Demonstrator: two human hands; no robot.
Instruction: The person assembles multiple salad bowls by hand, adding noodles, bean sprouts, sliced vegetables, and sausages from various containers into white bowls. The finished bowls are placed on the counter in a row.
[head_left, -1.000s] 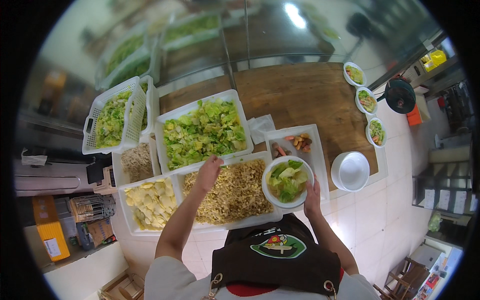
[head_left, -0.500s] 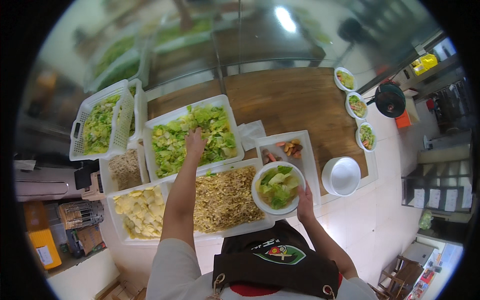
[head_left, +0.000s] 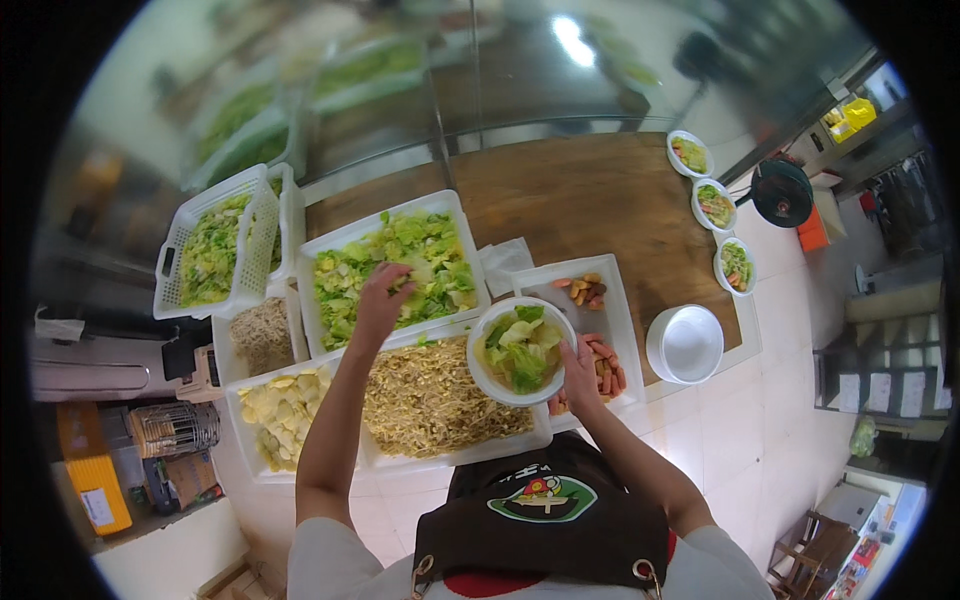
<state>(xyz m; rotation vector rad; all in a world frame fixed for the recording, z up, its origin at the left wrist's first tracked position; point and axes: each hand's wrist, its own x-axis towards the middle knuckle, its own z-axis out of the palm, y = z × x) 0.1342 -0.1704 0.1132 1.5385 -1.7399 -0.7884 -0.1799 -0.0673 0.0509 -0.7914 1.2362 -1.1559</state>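
My right hand (head_left: 578, 378) grips the rim of a round white bowl (head_left: 483, 383), thumb over its edge. Chopped lettuce (head_left: 524, 350) lies inside the bowl. Over a white tub (head_left: 312, 325) heaped with cut lettuce (head_left: 430, 245), my left hand (head_left: 385, 297) is closed, its fingers curled around some lettuce that they mostly cover. Below the bowl and to its left is a tray of bean sprouts (head_left: 430, 395). Partly under the bowl and my right hand, a white tray (head_left: 622, 335) contains pinkish sausage pieces (head_left: 605, 368) and a smaller brownish pile (head_left: 584, 291).
Sliced potatoes (head_left: 285, 410) and a tub of pale shreds (head_left: 262, 335) sit at left, near a white basket of greens (head_left: 212, 250). Stacked white bowls (head_left: 686, 344) stand at right. Three filled bowls (head_left: 714, 206) line the far right edge of the wooden table (head_left: 570, 200).
My left hand has drawn back toward me, its fingers now curled. The bowl in my right hand has moved left and slightly up, uncovering more sausage pieces.
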